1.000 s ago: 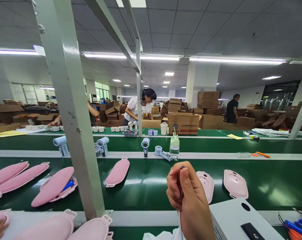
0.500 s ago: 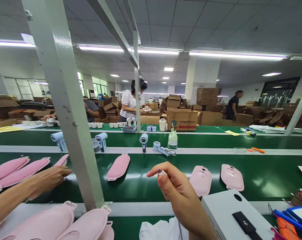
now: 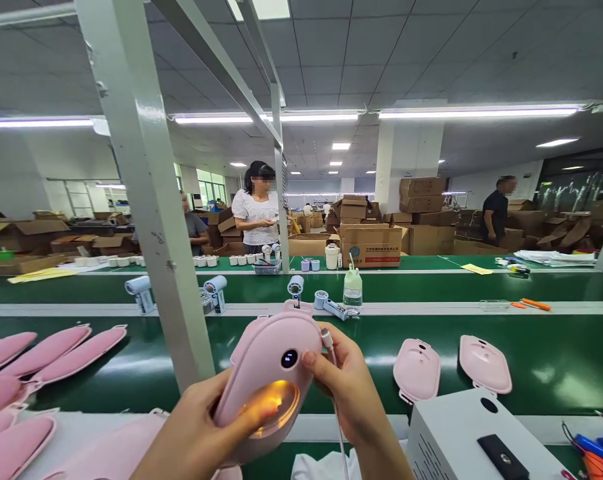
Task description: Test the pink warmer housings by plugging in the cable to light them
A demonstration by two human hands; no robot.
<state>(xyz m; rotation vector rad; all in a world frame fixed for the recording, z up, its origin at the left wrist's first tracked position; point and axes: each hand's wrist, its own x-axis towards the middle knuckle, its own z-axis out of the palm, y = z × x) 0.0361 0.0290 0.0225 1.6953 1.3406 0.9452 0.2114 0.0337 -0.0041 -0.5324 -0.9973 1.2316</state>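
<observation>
Slanting lengthwise up and rightward, the pink device [image 3: 266, 367] is gripped by left hand [image 3: 204, 420] and right hand [image 3: 346, 377].

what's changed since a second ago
The left hand now holds up a pink oval casing, its display lit and an orange light glowing. The right hand has moved slightly left, keeps hold of the white cable and now touches the casing. The green bottle and grey box stay put.
</observation>
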